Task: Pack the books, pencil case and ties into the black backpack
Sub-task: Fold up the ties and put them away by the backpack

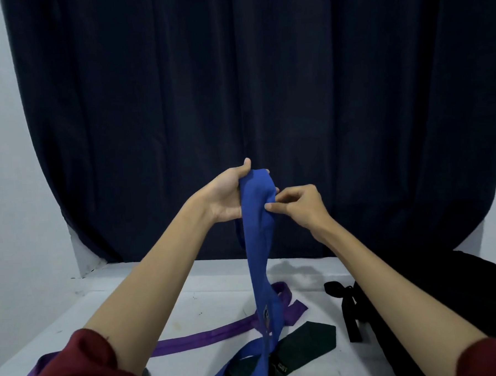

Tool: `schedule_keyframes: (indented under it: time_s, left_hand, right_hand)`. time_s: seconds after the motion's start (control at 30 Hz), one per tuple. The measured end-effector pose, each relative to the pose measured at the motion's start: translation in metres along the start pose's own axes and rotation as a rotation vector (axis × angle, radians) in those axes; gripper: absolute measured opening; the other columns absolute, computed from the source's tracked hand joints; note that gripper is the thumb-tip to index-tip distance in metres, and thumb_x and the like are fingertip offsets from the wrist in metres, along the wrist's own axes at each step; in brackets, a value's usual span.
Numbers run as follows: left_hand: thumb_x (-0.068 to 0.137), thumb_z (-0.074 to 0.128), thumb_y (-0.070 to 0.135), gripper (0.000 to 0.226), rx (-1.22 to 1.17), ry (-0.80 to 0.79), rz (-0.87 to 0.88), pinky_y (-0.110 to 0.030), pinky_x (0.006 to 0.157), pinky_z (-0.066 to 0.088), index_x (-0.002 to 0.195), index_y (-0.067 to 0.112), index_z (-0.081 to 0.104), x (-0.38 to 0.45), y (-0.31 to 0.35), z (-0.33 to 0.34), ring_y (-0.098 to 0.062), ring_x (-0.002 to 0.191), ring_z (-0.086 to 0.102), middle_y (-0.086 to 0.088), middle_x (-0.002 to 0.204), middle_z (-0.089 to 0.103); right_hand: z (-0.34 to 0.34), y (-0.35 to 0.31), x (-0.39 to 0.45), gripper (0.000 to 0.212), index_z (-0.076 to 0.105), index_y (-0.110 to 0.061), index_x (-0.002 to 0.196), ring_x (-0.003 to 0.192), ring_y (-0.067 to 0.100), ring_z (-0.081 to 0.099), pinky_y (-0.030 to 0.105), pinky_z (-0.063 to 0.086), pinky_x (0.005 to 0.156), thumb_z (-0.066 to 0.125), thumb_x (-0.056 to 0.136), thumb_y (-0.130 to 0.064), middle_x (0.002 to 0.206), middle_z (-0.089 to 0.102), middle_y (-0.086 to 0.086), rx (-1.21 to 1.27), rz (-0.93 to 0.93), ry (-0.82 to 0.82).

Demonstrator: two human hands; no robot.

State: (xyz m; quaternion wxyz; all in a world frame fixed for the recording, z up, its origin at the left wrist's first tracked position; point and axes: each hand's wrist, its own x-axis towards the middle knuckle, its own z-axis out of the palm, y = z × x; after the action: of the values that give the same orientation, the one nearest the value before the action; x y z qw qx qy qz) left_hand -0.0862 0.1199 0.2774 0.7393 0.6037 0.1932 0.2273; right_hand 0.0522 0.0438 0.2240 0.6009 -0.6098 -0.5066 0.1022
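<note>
The left hand (pixel 227 194) is gripping the top of the blue tie (pixel 260 244), thumb and fingers curled round the cloth, while the right hand (pixel 295 204) is pinching its edge between thumb and forefinger. The tie is hanging down to the white table (pixel 207 308) (its tail trailing towards the camera). Beside it on the table are lying a purple tie (pixel 208 333), a dark green tie (pixel 303 340) and a black tie (pixel 348 306); the black backpack (pixel 462 288) is sitting right of the blue tie.
</note>
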Motion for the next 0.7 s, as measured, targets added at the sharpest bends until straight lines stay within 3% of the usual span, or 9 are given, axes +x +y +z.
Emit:
schedule_keyframes:
  time_s: [0.1, 0.17, 0.27, 0.33, 0.47, 0.53, 0.63, 0.7]
  left_hand:
    - [0.099, 0.032, 0.051, 0.046, 0.051, 0.040, 0.020, -0.038, 0.086, 0.049, 0.113, 0.015, 0.056, 0.003, 0.001, 0.001, -0.026, 0.101, 0.060, -0.014, 0.112, 0.061]
    - [0.099, 0.032, 0.050, 0.045, 0.043, 0.063, 0.042, -0.038, 0.083, 0.049, 0.111, 0.014, 0.055, 0.004, 0.002, 0.005, -0.025, 0.098, 0.059, -0.013, 0.108, 0.060]
    - [0.099, 0.031, 0.051, 0.042, 0.014, 0.047, 0.057, -0.036, 0.079, 0.048, 0.111, 0.016, 0.051, 0.005, 0.003, 0.010, -0.022, 0.088, 0.057, -0.013, 0.105, 0.057]
    - [0.099, 0.033, 0.051, 0.040, 0.029, 0.050, 0.055, -0.035, 0.081, 0.048, 0.109, 0.017, 0.053, 0.006, 0.004, 0.010, -0.022, 0.091, 0.056, -0.012, 0.106, 0.056]
    - [0.096, 0.047, 0.044, 0.038, 0.140, 0.091, 0.078, -0.039, 0.087, 0.051, 0.117, 0.013, 0.052, 0.007, 0.008, 0.006, -0.028, 0.107, 0.062, -0.011, 0.121, 0.063]
    - [0.096, 0.052, 0.035, 0.036, 0.176, 0.109, 0.114, -0.037, 0.083, 0.053, 0.121, 0.009, 0.050, 0.006, 0.011, 0.004, -0.025, 0.102, 0.066, -0.010, 0.119, 0.066]
    - [0.094, 0.058, 0.028, 0.025, 0.206, 0.137, 0.200, -0.032, 0.083, 0.054, 0.111, 0.009, 0.056, 0.003, 0.020, 0.002, -0.020, 0.097, 0.064, -0.008, 0.111, 0.066]
    - [0.093, 0.059, 0.022, 0.017, 0.188, 0.165, 0.268, -0.031, 0.082, 0.054, 0.106, 0.011, 0.058, -0.001, 0.028, 0.003, -0.018, 0.093, 0.065, -0.006, 0.102, 0.069]
  right_hand:
    - [0.003, -0.001, -0.001, 0.021, 0.063, -0.009, 0.069, 0.059, 0.008, 0.056, 0.019, 0.049, 0.060, 0.083, 0.069, -0.015, 0.064, 0.061, 0.001, -0.054, -0.010, 0.093]
    - [0.002, -0.005, -0.003, 0.023, 0.061, -0.008, 0.067, 0.054, 0.009, 0.057, 0.019, 0.049, 0.054, 0.081, 0.073, -0.018, 0.063, 0.062, 0.004, 0.032, 0.008, 0.074]
    - [0.002, -0.012, -0.009, 0.033, 0.072, -0.005, 0.083, 0.066, 0.012, 0.066, 0.023, 0.052, 0.063, 0.065, 0.087, -0.037, 0.080, 0.073, 0.006, 0.161, 0.078, -0.097]
    - [0.000, -0.013, -0.010, 0.038, 0.073, -0.009, 0.093, 0.078, 0.013, 0.067, 0.027, 0.052, 0.074, 0.059, 0.089, -0.045, 0.089, 0.074, 0.002, 0.153, 0.114, -0.191]
    - [-0.006, -0.014, -0.008, 0.012, 0.066, -0.015, 0.078, 0.079, 0.013, 0.057, 0.028, 0.047, 0.075, 0.067, 0.086, -0.023, 0.082, 0.065, -0.001, 0.164, 0.134, -0.315]
    - [-0.010, -0.019, -0.005, 0.018, 0.059, -0.016, 0.071, 0.071, 0.013, 0.058, 0.024, 0.047, 0.069, 0.063, 0.089, -0.016, 0.075, 0.064, -0.002, 0.278, 0.117, -0.325]
    - [-0.017, -0.035, -0.001, 0.024, 0.052, -0.014, 0.070, 0.053, 0.010, 0.059, 0.023, 0.050, 0.055, 0.055, 0.094, -0.013, 0.064, 0.063, -0.001, 0.507, 0.110, -0.298]
    - [-0.024, -0.045, 0.001, 0.023, 0.052, -0.014, 0.070, 0.045, 0.005, 0.052, 0.018, 0.044, 0.048, 0.058, 0.092, -0.016, 0.058, 0.058, -0.004, 0.376, 0.076, -0.256]
